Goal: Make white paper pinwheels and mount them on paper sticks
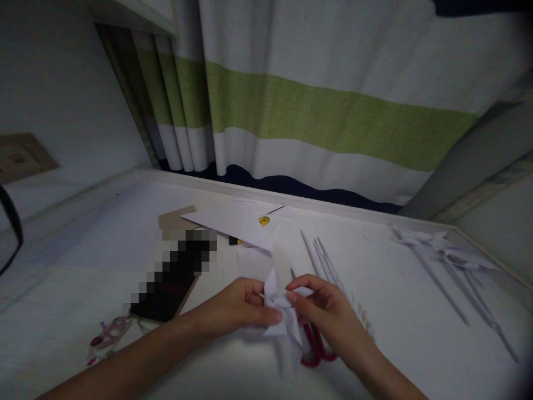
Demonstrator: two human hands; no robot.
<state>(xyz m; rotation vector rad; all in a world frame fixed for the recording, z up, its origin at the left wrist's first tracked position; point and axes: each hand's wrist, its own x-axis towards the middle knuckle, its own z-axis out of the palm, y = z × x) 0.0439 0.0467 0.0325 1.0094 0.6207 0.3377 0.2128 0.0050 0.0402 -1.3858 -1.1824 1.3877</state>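
A folded white paper pinwheel (293, 332) is held between both hands, with its pointed blades spread out. My left hand (244, 304) pinches it from the left, thumb pressed near its centre and the other fingers behind. My right hand (327, 305) is closed on its right side, thumb and index finger at a folded blade. Below and partly behind my right hand lie scissors with red handles (315, 344). Whether a pin is at the pinwheel's centre is too blurred to tell.
Thin white paper sticks (322, 258) lie behind my right hand. Pinwheels on sticks (456, 253) lie at the right. A dark phone (166, 294) with a beaded charm (110, 336) is at the left. Paper sheets (233, 222) and a yellow tool (264, 221) lie before the curtain (316, 116).
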